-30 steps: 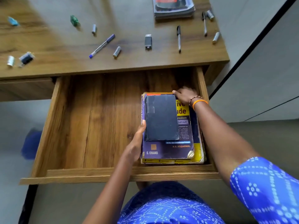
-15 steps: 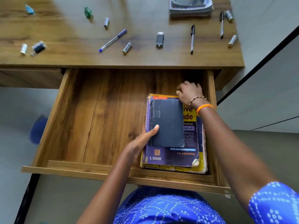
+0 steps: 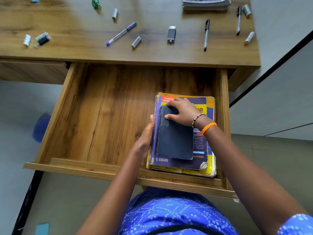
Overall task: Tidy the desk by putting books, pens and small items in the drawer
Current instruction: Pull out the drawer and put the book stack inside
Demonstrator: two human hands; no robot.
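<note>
The dark blue notebook (image 3: 174,138) is lying on top of a purple textbook (image 3: 199,146), itself on a yellow book (image 3: 211,168), stacked at about four o'clock in the open drawer (image 3: 101,116), close against its right wall. The right hand (image 3: 183,111) is curling over the notebook's far end, fingers and thumb gripping that edge, while the left hand (image 3: 145,139) is pressing flat, fingers straight, along the left side of the stack. The step in hand appears to be squaring the notebook on the pile. To do it well, the left palm should be acting as a fence along the spines while the right is nudging the notebook toward it, keeping the covers flat so nothing is sliding off to nine o'clock. On the desk (image 3: 67,53) at twelve o'clock, a blue pen (image 3: 121,33), two black pens (image 3: 206,34), (image 3: 238,20), several batteries such as the one (image 3: 136,42) by the blue pen, a USB drive (image 3: 171,34) and more books (image 3: 205,3) are waiting, so the drawer's left half should be kept free for them.
</note>
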